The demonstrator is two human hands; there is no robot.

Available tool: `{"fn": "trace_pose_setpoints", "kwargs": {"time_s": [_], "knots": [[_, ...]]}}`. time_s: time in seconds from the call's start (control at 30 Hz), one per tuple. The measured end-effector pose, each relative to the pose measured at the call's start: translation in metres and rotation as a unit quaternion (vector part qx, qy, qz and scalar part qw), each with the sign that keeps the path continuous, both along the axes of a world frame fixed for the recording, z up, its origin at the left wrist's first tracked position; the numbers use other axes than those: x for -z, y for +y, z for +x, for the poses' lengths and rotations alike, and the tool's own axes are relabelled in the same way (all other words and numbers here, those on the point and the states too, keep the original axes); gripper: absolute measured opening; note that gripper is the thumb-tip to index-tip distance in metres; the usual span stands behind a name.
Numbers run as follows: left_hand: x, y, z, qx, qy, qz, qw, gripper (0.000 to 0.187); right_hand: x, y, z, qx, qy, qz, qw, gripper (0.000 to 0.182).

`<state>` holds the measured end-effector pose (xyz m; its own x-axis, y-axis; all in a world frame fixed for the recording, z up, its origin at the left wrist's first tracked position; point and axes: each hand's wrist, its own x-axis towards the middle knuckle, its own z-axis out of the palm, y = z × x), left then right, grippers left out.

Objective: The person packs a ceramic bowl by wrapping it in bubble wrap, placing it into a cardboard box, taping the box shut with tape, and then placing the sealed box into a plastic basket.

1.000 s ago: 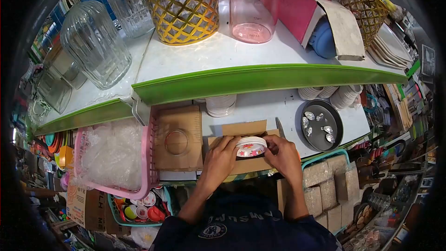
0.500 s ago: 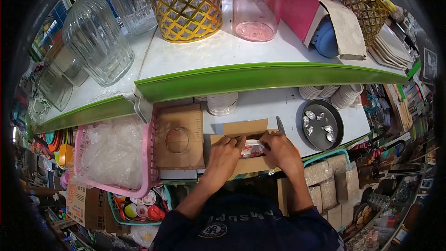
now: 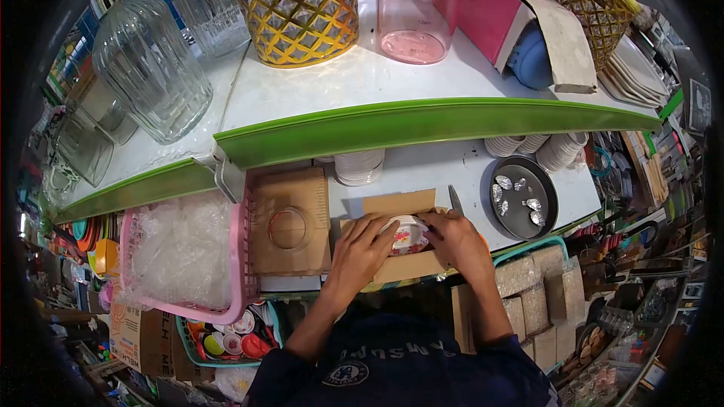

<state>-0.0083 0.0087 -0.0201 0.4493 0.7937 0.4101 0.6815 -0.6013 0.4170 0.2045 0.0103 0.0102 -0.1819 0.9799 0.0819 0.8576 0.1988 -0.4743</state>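
Observation:
An open cardboard box lies on the lower shelf in front of me, its flaps folded out. Between my hands, in the box, is a small stack of white floral bowls, with several rims showing along its far side. My left hand curls round the stack's left side. On the right side, my right hand holds it with bent fingers, the fingertips partly hidden. A scissors-like or knife-like metal blade lies just beyond my right hand.
A round dark pan with several foil-wrapped pieces stands at right. To the left are a flat cardboard piece with a clear ring and a pink basket of plastic wrap. The green-edged upper shelf overhangs, bearing glass jars.
The bowls have tilted up towards me, so more of their floral surface and rims shows. My left hand has shifted slightly, its fingers spreading further along the stack.

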Motion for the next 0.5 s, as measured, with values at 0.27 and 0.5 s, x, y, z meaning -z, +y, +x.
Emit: {"fn": "trace_pose_setpoints", "kwargs": {"time_s": [0.27,0.5], "knots": [[0.01,-0.004,-0.009,-0.011,-0.082,-0.135,0.987,0.076,0.037,-0.004,0.002,0.068,0.26,0.073,0.96,0.025],[0.033,0.0,0.001,0.018,-0.148,-0.192,0.97,0.103,0.033,-0.01,0.002,0.091,0.275,0.059,0.955,0.025]]}}
